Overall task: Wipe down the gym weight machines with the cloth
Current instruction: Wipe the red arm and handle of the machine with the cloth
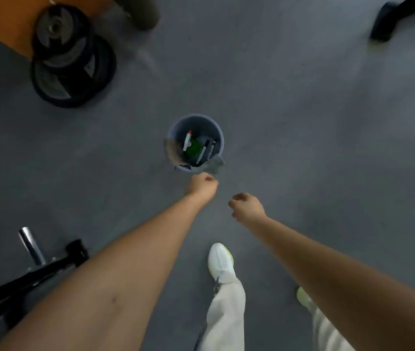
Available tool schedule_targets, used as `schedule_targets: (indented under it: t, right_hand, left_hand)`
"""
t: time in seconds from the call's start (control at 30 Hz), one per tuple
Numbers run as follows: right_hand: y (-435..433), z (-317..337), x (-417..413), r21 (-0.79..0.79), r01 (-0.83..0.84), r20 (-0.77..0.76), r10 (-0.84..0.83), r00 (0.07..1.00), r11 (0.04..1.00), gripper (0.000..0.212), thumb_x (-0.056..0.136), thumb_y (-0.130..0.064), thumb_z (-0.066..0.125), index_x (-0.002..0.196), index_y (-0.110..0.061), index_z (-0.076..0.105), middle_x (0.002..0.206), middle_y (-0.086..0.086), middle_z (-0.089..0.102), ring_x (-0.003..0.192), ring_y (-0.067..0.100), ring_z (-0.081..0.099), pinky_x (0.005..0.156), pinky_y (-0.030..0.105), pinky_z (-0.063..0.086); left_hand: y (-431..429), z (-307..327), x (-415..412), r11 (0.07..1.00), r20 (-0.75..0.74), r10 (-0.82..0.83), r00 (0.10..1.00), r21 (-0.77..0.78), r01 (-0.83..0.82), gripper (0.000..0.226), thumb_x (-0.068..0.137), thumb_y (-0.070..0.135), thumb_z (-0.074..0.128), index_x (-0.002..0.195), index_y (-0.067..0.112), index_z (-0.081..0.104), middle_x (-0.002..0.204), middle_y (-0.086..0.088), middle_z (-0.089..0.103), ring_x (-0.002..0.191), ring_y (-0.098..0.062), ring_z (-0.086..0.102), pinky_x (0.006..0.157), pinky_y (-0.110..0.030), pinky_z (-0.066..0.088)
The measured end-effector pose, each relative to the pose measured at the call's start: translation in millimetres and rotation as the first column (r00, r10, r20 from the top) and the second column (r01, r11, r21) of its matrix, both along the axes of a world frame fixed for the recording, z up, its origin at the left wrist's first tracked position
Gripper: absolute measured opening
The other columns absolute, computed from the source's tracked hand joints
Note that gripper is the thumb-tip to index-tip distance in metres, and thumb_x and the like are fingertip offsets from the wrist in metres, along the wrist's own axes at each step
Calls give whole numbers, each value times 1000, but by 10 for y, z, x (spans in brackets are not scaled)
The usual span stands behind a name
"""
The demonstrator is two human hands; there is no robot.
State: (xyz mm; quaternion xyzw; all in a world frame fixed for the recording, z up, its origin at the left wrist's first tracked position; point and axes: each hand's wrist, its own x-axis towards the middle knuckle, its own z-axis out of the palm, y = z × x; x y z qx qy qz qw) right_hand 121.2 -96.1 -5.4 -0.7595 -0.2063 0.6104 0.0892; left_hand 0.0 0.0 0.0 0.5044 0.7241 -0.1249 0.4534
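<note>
The left hand (202,184) is stretched forward and down with its fingers curled in. Its knuckles are just short of the crumpled grey cloth (215,165) that hangs over the near rim of the round grey plastic bucket (201,124). Motion blur hides whether the fingertips already pinch the cloth's edge or only come close. The right hand (247,206) trails a little behind and to the side, its fingers loosely bent and nothing in them. It looks ready to help or to steady the bucket.

The cloth is probably draped over the rim so it is easy to grab. A second, brownish rag (172,153) hangs on the left rim in the same way. Inside the bucket, a green spray bottle with a white trigger (191,147) leans against a dark, flat-handled tool (207,150). I cannot make out what that tool is.

A white sneaker (220,259) is planted on the grey rubber floor (302,122), mid-step toward the bucket. The black machine frame with a chrome sleeve (30,245) is cut off at the lower left. The stacked black weight plates (69,59) at the upper left are smeared by blur.
</note>
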Motion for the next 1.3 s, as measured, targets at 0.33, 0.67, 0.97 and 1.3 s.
schedule_targets:
  t: [0.33,0.67,0.97,1.3]
  right_hand:
    - [-331,-1404,138,-75,-48,40,51,998,996,24,93,-22,54,110,-13,69,103,11,74,98,30,72,91,41,60]
    - [-787,-1164,725,-91,5,50,0,999,996,22,93,-21,52,103,-12,70,98,11,74,92,30,71,78,35,57]
    - [-486,1042,1949,296,547,-198,-510,837,783,36,96,-27,73,128,-14,64,116,1,69,105,15,65,79,15,50]
    - [-1537,4129,4262,504,673,-355,-580,733,542,16,92,3,70,108,4,70,96,13,75,91,25,71,80,30,58]
  left_hand:
    - [283,-1665,136,958,-289,-276,917,-7,286,52,99,39,52,146,18,54,168,1,18,154,-30,11,120,-44,24]
    - [-16,-1237,240,901,-284,-236,929,296,319,37,91,22,69,124,5,69,133,-9,61,123,-29,57,99,-39,48]
    - [-476,1253,1556,953,478,-78,875,294,-75,28,86,-5,76,85,20,64,86,3,70,80,-11,68,78,-22,56]
    - [-1067,4471,3937,983,763,-160,626,65,172,71,72,-8,62,137,21,55,101,-11,69,93,-22,67,79,-34,57]
